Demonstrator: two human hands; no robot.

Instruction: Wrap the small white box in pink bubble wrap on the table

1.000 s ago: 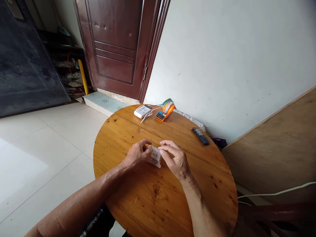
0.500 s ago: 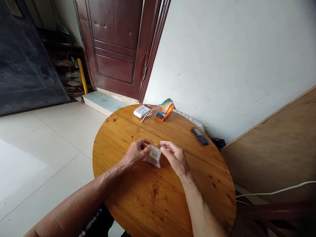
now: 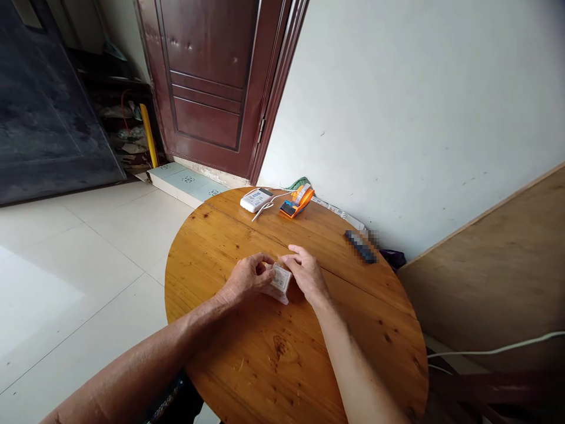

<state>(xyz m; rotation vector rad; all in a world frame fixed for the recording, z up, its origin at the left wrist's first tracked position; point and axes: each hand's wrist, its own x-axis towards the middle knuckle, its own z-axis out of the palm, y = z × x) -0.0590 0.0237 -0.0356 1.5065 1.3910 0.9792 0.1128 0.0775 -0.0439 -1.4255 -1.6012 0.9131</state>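
A small box-shaped packet in clear wrap, with a printed label on top, lies on the round wooden table. My left hand grips its left side, thumb on the upper face and fingers curled behind. At the packet's far right corner, my right hand pinches the edge of the clear wrap between thumb and fingers, its index finger reaching past. The fingertips partly cover the far edge of the packet, so the exact pinch point is hard to see.
Toward the table's far edge lie a white device with a cable and an orange tape dispenser. A dark blurred object rests at the right. Beyond are a white wall, a brown door and a wooden panel.
My right hand has moved in to the packet's far edge and closed its thumb and fingers there. My left thumb has come further over the packet. The view has shifted slightly.
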